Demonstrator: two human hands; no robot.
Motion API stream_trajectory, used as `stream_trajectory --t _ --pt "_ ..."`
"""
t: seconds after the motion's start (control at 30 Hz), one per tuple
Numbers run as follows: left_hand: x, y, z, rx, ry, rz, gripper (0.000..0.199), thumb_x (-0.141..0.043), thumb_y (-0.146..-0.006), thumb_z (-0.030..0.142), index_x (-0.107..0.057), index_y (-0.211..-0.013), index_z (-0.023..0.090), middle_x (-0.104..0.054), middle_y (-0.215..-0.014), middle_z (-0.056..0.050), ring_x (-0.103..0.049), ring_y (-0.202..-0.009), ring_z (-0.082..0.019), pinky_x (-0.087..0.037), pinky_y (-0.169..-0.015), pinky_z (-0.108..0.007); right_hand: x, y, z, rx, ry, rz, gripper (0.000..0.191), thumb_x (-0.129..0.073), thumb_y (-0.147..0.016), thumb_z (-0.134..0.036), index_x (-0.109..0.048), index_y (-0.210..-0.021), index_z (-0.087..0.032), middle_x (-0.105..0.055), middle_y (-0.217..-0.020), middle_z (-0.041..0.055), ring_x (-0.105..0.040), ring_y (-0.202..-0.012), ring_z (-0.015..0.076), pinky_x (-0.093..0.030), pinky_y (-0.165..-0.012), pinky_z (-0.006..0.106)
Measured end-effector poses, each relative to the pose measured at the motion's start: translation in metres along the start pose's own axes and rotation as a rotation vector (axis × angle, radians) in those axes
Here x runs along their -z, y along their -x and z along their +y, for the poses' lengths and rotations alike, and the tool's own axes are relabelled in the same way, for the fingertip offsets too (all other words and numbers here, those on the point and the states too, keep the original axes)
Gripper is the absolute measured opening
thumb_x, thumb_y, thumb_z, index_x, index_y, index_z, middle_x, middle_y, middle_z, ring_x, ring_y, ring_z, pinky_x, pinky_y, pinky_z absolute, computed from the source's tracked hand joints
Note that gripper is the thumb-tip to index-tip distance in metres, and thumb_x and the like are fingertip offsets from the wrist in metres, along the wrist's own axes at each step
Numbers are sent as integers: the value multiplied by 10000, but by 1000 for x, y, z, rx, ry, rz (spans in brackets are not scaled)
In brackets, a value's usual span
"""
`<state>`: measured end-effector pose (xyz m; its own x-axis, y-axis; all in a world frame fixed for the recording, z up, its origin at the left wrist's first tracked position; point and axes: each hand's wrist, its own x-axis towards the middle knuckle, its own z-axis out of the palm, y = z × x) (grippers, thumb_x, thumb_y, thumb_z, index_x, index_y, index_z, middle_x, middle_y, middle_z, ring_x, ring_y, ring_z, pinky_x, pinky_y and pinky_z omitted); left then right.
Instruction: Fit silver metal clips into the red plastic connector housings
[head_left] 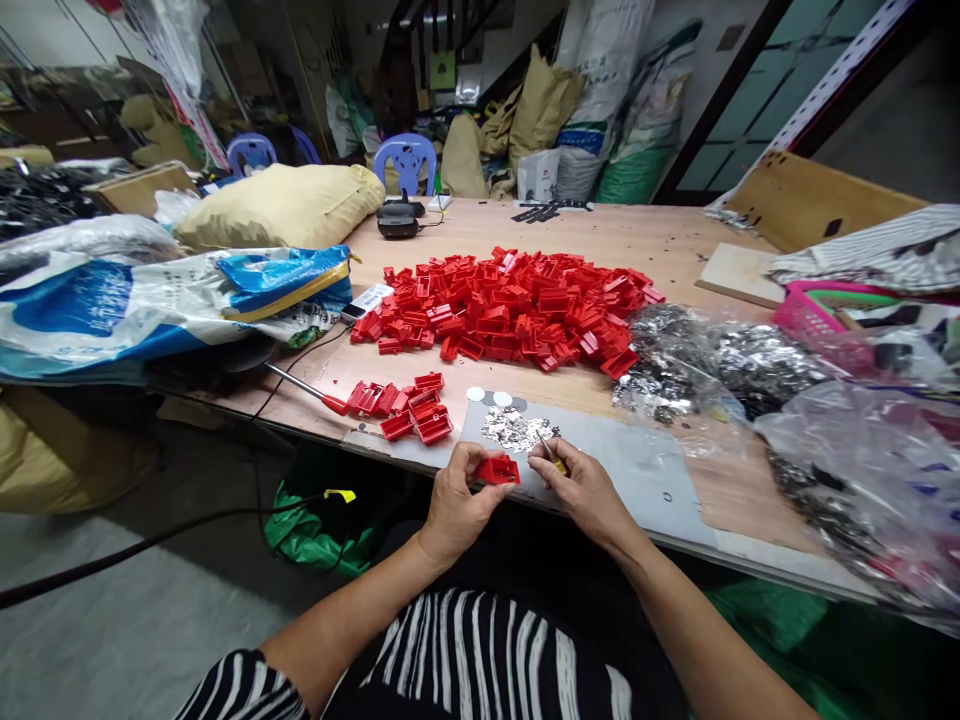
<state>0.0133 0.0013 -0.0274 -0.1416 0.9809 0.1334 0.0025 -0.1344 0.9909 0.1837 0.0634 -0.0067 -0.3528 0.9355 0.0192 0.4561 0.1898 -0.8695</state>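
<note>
Between the thumb and fingers of my left hand [459, 500] is a red plastic housing [498, 469], its hollow side facing up. My right hand [585, 490] is closed on tweezers [553, 456] with a yellowish grip, whose tip points toward a small pile of flat silvery metal pieces [517, 428]. Those pieces lie on a grey mat [637, 470] at the table's front edge. Left of the mat sits a small group of red housings [409, 405]. Whether the tweezers' tip holds a piece is too small to tell.
A large heap of red housings [517, 305] covers the middle of the table [645, 230]. Clear bags of metal parts [720, 360] and a pink basket [814, 315] stand to the right. A blue-white sack [150, 310] and a tan sack [285, 205] lie left, near a black cable [187, 520].
</note>
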Motion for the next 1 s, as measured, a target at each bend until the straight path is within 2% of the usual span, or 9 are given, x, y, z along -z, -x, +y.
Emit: stream_trajectory --t 0.1,0.2,0.53,0.67,0.77,1.0 --pt "-4 3 1 -57 -102 -22 333 -728 -744 240 -465 -948 217 -711 -1046 -58 -690 -942 -180 -541 -869 -332 -6 2 -5 -43 -229 -5 244 -566 -824 -437 -553 -760 -202 -487 -649 -40 -413 -559 111 -350 -545 245" --pt "-6 4 3 -73 -129 -26 331 -728 -749 247 -460 -941 221 -719 -1026 -52 -695 -926 -177 -550 -848 -322 -11 3 -9 -75 -322 17 271 -604 -793 -459 -556 -748 -195 -448 -614 -51 -371 -533 101 -327 -519 239" --pt "-5 3 4 -88 -144 3 330 -720 -760 252 -464 -965 219 -717 -1060 -61 -697 -949 -187 -548 -866 -334 -9 9 5 -69 -254 43 209 -630 -799 -391 -547 -777 -201 -531 -691 -36 -458 -540 100 -385 -516 231" --pt "-5 3 6 -106 -188 -17 313 -708 -770 253 -466 -966 224 -716 -1049 -54 -695 -958 -188 -549 -859 -331 -10 11 3 -13 -175 102 196 -608 -817 -380 -595 -898 -203 -621 -853 22 -579 -762 162 -460 -689 267" --pt "-5 4 6 -129 -216 -27 306 -701 -775 249 -476 -981 228 -710 -1056 -54 -689 -979 -193 -545 -868 -334 -13 12 0 4 -150 113 209 -576 -832 -384 -612 -919 -198 -655 -904 47 -602 -865 195 -465 -782 299" --pt "-4 4 4 -176 -269 -25 303 -682 -794 238 -504 -1039 229 -700 -1050 -50 -683 -986 -187 -540 -870 -320 -15 14 -5 -6 -51 105 162 -548 -839 -357 -587 -848 -200 -624 -804 10 -558 -722 157 -437 -685 269"
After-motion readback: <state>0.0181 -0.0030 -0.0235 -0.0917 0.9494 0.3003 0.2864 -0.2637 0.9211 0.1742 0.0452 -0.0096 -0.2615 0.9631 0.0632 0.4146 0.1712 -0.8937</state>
